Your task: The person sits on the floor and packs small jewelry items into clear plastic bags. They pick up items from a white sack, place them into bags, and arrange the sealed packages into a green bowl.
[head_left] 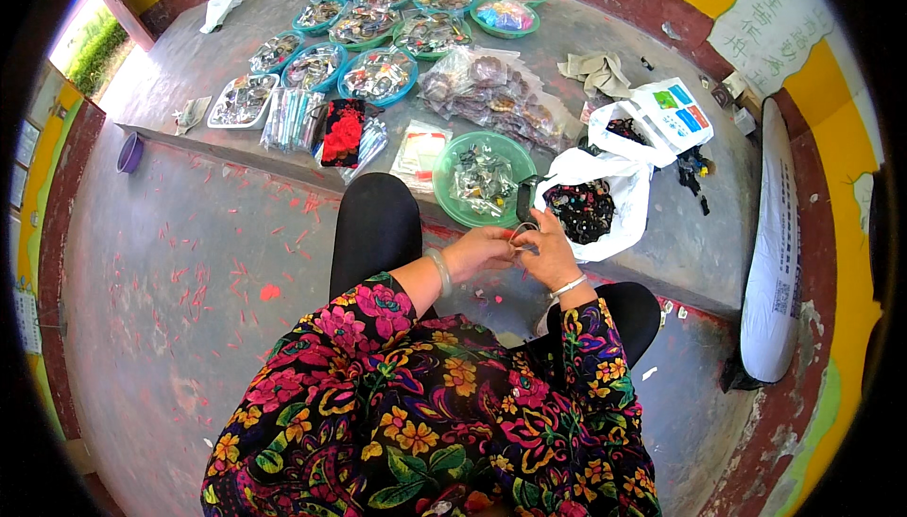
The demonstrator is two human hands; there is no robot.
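Observation:
My left hand (pixel 480 253) and my right hand (pixel 550 254) meet in front of me, just below a green plastic bowl (pixel 448 169). Both have their fingertips pinched together on a thin, pale looped strand (pixel 518 231), too small to name. Several small clear packets (pixel 484 180) of dark and metallic pieces lie in the bowl. Right of it, beyond my right hand, a white plastic bag (pixel 635 220) gapes around a heap of small black pieces with coloured bits (pixel 581 210). A dark object (pixel 526 198) stands between bowl and bag, touching or close to my right fingers.
Many basins of packets, such as a blue one (pixel 413 83), crowd the raised grey platform (pixel 227 64). Clear packs (pixel 491 92) are piled mid-platform. A second white bag (pixel 661 113) stands behind the first. A long white sack (pixel 770 262) leans at the right wall. A purple bowl (pixel 130 153) sits left.

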